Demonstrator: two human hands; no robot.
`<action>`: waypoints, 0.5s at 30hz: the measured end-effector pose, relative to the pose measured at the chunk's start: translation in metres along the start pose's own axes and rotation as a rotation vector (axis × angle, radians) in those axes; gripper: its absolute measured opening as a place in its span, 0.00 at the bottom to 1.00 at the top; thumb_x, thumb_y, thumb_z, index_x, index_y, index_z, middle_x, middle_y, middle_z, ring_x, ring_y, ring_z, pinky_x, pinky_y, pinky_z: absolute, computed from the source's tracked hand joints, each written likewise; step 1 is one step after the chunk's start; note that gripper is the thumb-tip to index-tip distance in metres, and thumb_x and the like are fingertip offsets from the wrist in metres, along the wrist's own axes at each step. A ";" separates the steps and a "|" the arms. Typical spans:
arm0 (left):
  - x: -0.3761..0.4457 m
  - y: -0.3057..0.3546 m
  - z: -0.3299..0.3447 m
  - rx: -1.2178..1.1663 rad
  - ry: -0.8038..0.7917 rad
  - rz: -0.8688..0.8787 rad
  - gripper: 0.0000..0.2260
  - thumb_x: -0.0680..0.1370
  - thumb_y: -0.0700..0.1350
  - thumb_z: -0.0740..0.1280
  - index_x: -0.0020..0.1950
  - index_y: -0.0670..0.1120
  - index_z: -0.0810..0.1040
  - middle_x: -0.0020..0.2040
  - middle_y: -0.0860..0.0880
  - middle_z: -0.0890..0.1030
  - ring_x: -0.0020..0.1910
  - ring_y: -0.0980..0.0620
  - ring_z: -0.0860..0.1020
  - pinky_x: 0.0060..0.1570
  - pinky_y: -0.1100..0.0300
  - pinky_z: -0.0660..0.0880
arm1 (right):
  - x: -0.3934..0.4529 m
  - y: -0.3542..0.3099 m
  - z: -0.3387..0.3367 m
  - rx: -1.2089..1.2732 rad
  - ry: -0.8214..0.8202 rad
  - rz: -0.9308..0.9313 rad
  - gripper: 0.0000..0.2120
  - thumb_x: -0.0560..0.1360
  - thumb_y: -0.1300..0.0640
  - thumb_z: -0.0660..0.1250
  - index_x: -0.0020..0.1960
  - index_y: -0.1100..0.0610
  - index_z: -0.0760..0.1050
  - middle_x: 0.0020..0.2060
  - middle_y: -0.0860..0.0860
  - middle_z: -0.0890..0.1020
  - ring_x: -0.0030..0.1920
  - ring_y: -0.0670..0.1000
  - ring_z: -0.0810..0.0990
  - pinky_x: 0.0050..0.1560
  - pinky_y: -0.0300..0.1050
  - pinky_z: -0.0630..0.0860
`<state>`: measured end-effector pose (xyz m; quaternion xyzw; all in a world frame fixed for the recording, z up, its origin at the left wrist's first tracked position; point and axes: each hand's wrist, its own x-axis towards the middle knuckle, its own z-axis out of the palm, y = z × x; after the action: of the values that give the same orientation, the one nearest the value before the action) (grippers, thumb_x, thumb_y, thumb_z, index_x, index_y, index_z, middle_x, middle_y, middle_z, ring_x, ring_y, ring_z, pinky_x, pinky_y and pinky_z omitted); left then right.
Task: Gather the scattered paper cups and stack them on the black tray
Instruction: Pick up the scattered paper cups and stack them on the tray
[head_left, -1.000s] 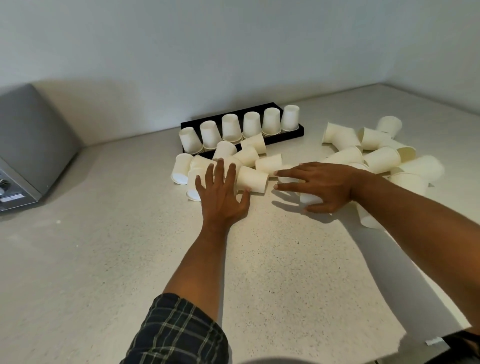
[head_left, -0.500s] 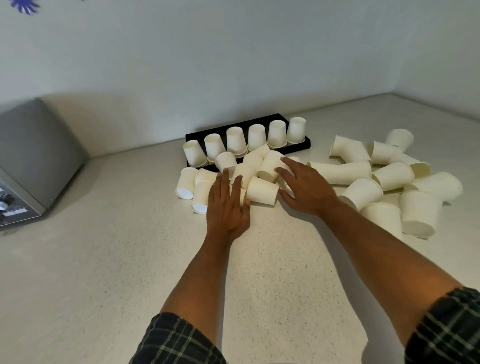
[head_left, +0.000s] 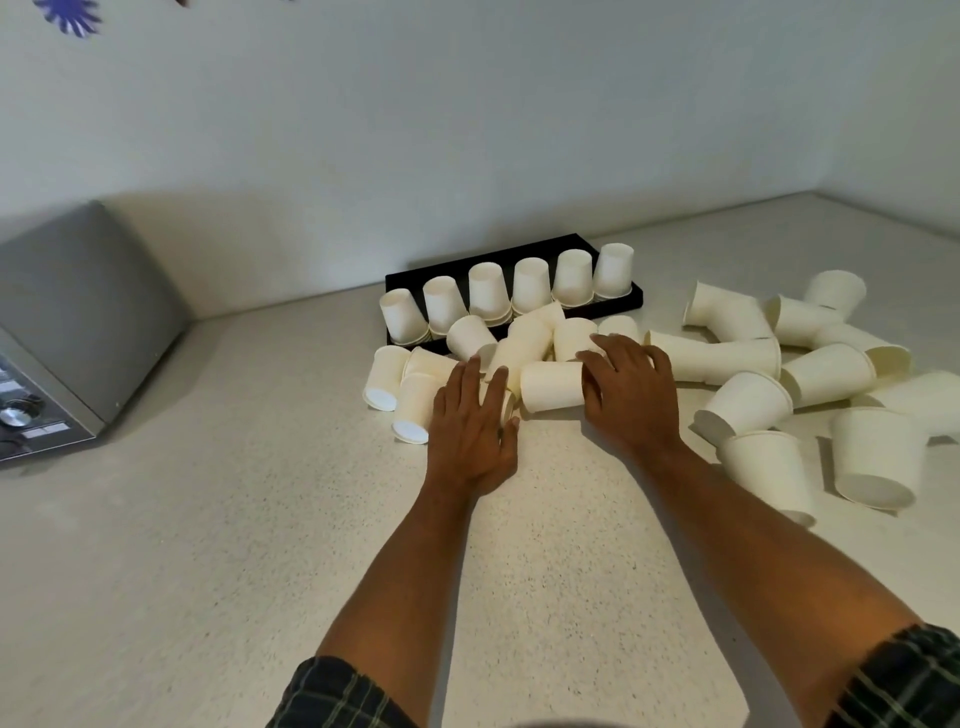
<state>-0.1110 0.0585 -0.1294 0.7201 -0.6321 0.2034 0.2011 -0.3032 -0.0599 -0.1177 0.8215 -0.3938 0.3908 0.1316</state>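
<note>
Since half a second ago my right hand (head_left: 631, 400) slides closer to my left hand (head_left: 470, 421); both lie flat, fingers spread, pressing toppled paper cups (head_left: 553, 385) together just before the black tray (head_left: 623, 303) near the counter's (head_left: 208, 519) back edge.

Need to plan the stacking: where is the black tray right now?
In the head view, the black tray lies at the counter's far edge by the wall, behind both hands, holding a row of upturned cups.

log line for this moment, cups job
left hand: flat on cups | right hand: fingers over lying cup | black tray: one upside-down row
</note>
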 end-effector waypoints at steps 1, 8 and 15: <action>0.002 0.000 0.000 0.006 -0.009 0.014 0.29 0.77 0.55 0.62 0.77 0.47 0.64 0.77 0.39 0.63 0.74 0.38 0.63 0.68 0.44 0.66 | 0.000 0.001 0.000 0.003 -0.001 0.008 0.13 0.76 0.53 0.63 0.58 0.55 0.80 0.62 0.54 0.80 0.63 0.56 0.76 0.63 0.56 0.67; 0.013 0.007 -0.006 -0.063 -0.050 0.117 0.27 0.80 0.63 0.57 0.73 0.47 0.67 0.69 0.40 0.72 0.61 0.41 0.74 0.55 0.47 0.76 | -0.002 -0.001 -0.004 0.120 0.055 0.017 0.19 0.80 0.46 0.55 0.65 0.53 0.73 0.62 0.50 0.79 0.65 0.52 0.73 0.68 0.52 0.62; 0.012 0.008 -0.007 -0.153 -0.036 0.165 0.29 0.77 0.62 0.63 0.72 0.47 0.67 0.65 0.44 0.73 0.59 0.47 0.73 0.51 0.55 0.75 | -0.007 -0.004 -0.003 0.119 0.023 -0.098 0.27 0.72 0.33 0.62 0.61 0.51 0.75 0.57 0.48 0.80 0.62 0.52 0.74 0.67 0.55 0.62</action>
<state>-0.1181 0.0510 -0.1167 0.6518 -0.7064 0.1572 0.2267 -0.3050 -0.0520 -0.1203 0.8415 -0.3275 0.4163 0.1060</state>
